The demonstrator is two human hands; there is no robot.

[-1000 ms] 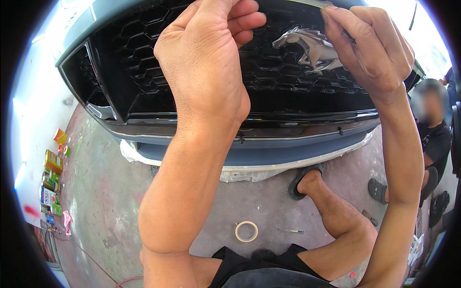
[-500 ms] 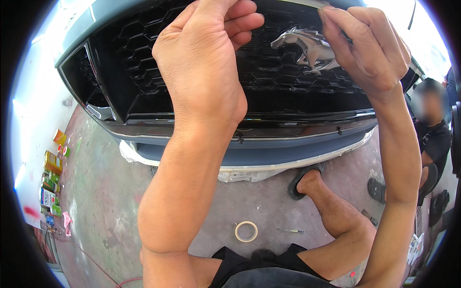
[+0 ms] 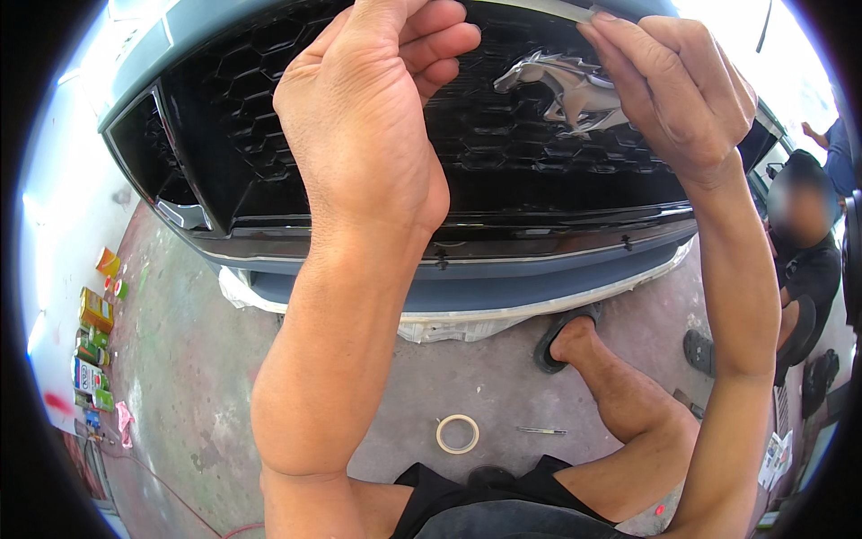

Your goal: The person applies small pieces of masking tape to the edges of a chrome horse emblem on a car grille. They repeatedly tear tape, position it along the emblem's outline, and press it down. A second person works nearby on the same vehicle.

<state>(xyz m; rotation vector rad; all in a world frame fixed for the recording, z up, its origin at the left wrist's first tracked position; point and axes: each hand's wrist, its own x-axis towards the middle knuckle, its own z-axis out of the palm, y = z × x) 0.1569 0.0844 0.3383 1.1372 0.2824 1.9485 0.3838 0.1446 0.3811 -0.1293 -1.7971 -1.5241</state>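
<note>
A car's front end fills the upper view, with a black honeycomb grille and a chrome horse emblem. Both my arms reach up to the grille's top edge. My right hand pinches the end of a pale strip of masking tape that runs along the top edge, just above the emblem. My left hand is raised left of the emblem with its fingers curled toward the grille. Its thumb and fingertips run out of the picture, so what they hold is hidden.
A roll of masking tape and a thin metal tool lie on the concrete floor by my sandalled foot. Masking paper hangs under the bumper. Cans and boxes line the left wall. Another person sits at the right.
</note>
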